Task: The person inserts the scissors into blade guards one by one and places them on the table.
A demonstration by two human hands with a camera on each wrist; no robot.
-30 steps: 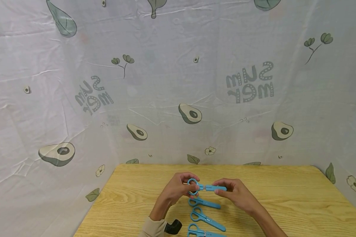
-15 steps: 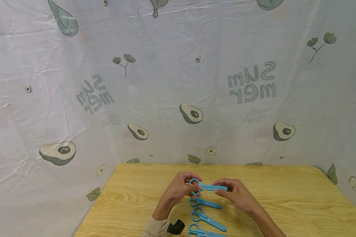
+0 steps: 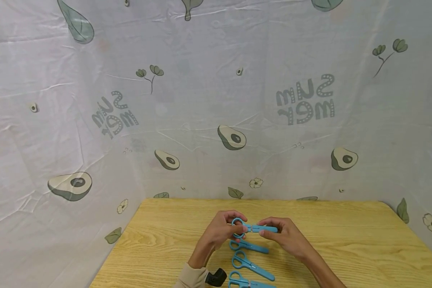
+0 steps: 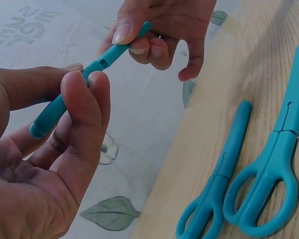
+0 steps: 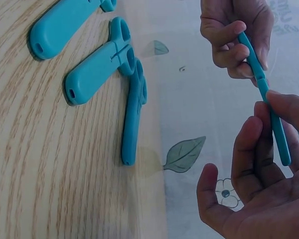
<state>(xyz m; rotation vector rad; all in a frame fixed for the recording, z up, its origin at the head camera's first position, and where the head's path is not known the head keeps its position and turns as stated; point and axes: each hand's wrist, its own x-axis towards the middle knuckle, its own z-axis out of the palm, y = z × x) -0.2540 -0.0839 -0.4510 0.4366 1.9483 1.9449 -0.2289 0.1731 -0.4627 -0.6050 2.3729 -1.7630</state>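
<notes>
My left hand pinches the finger loops of light-blue scissors raised over the table. The thumb and fingers of my right hand grip the matching blade cover, which lies in line with the handles. The blades are hidden inside the cover. In the left wrist view the scissors appear edge-on, with a small notch near the cover. From the right wrist view, the cover and handles meet at a narrow seam.
Three more covered blue scissors lie in a column on the wooden table: the far pair, the middle pair and the near pair, cut off by the frame. A printed curtain hangs behind the table.
The gap between the scissors' handles and the blade cover has narrowed as my left hand moved slightly right. My right hand stays nearly in place.
</notes>
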